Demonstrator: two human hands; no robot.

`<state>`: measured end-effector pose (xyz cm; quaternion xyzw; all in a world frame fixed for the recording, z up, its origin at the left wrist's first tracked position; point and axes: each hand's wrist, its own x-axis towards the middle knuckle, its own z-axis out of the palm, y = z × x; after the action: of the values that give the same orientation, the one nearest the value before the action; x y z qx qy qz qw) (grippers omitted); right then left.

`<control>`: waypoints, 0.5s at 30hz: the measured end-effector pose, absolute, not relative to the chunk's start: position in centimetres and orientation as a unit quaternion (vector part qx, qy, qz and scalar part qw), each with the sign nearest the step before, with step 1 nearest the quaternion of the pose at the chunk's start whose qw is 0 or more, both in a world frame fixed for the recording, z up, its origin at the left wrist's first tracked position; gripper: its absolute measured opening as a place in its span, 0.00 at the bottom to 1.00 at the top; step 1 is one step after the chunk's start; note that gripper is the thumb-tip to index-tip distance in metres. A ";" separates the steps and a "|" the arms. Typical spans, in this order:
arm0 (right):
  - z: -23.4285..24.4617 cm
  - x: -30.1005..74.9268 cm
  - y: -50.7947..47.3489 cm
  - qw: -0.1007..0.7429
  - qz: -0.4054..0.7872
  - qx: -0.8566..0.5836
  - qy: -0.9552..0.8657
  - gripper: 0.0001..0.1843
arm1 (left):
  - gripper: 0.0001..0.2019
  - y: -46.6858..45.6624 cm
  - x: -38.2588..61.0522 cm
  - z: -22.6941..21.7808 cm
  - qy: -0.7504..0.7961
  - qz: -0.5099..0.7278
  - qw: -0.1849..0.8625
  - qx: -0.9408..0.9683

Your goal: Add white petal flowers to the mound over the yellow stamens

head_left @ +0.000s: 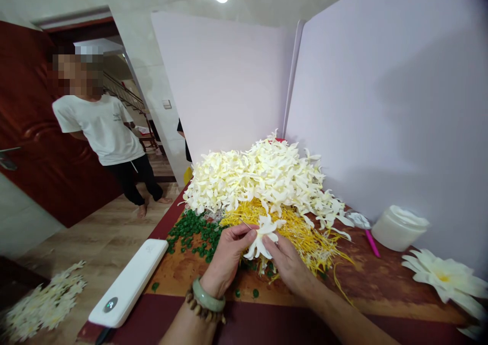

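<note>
My left hand is pinched around a thin stem or wire, with a bracelet and beads on its wrist. Between both hands is a white artificial flower with spread petals. The fingers of my right hand grip its petals from the right side. Just beyond the hands lies a tangle of yellow stamen strands. Behind that rises a large heap of white petal pieces. Small green plastic pieces are scattered left of my left hand.
A white power bank-like device lies at the table's left edge. To the right are a white tub, a pink-handled tool and a large white flower. Pale panels stand behind. A person stands near the doorway; more flowers lie lower left.
</note>
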<state>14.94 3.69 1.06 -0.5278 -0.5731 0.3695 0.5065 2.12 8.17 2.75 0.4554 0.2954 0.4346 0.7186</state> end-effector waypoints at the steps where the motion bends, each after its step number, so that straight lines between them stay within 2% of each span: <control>1: 1.1 15.0 3.6 0.505 0.365 -0.531 -0.574 0.19 | 0.09 8.1 2.2 2.7 0.299 0.436 0.716 0.456; 7: 1.4 15.3 3.2 0.503 0.334 -0.547 -0.580 0.19 | 0.11 7.3 3.1 2.8 0.304 0.440 0.710 0.458; 12: 1.5 15.4 3.1 0.530 0.423 -0.523 -0.517 0.17 | 0.10 7.2 3.1 2.8 0.293 0.431 0.705 0.480; 15: 1.2 15.3 3.4 0.539 0.467 -0.532 -0.457 0.21 | 0.09 7.1 3.3 2.8 0.281 0.431 0.682 0.519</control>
<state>15.32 3.42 1.16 -0.5318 -0.4569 0.4668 0.5390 3.25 7.09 2.76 0.5194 0.2807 0.4310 0.6824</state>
